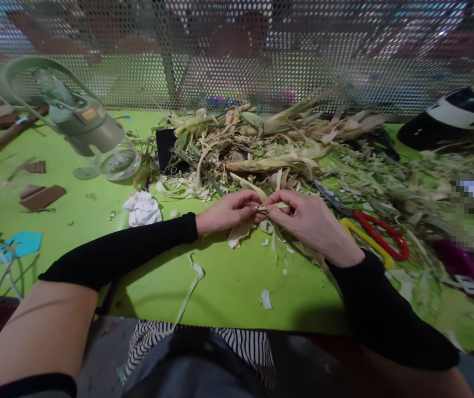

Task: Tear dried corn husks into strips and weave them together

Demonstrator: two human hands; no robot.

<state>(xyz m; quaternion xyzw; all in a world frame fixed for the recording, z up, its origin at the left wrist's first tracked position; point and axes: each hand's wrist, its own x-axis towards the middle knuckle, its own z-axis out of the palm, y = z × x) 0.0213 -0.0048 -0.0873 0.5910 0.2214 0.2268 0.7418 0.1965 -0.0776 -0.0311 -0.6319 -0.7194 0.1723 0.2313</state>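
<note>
Both hands meet over the middle of the green table (228, 287), pinching pale strips of corn husk (278, 205). My left hand (231, 211) is closed, its thumb and fingertips together on the husk. From the other side, my right hand (303, 218) pinches the same husk, fingertips nearly touching those of the left. Strip ends stick out above and below the fingers. Just beyond the hands lies a heap of dried corn husks (274, 163). Beside my right hand rest scissors (380, 235) with one red and one yellow handle.
A clear bottle with a grey-green lid (91, 130) stands at left. Near it lie a crumpled white tissue (142, 209) and brown pieces (42, 197). A perforated metal screen (237, 66) closes the back. A black bottle-like object (440, 124) and purple item (469, 271) are at right.
</note>
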